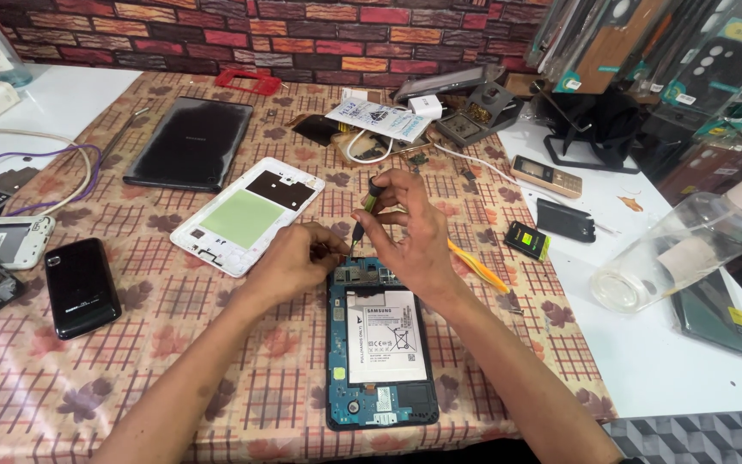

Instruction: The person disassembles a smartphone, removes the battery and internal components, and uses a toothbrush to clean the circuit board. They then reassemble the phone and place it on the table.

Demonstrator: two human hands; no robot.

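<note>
An opened tablet (381, 352) lies face down in front of me, its blue circuit board and white battery exposed. My right hand (411, 230) grips a small green-handled screwdriver (366, 209), held upright with its tip at the tablet's top edge. My left hand (295, 258) rests at the tablet's top left corner, fingers pinched near the screwdriver tip. The tablet's white back cover (247, 215), with a green patch inside, lies just to the left.
A black tablet (191, 142) lies at the back left, a black phone (82, 286) and phone parts at the left. A yellow pry tool (479, 266), a small battery (527, 240), a black phone (565, 220) and a clear bottle (680, 251) lie to the right.
</note>
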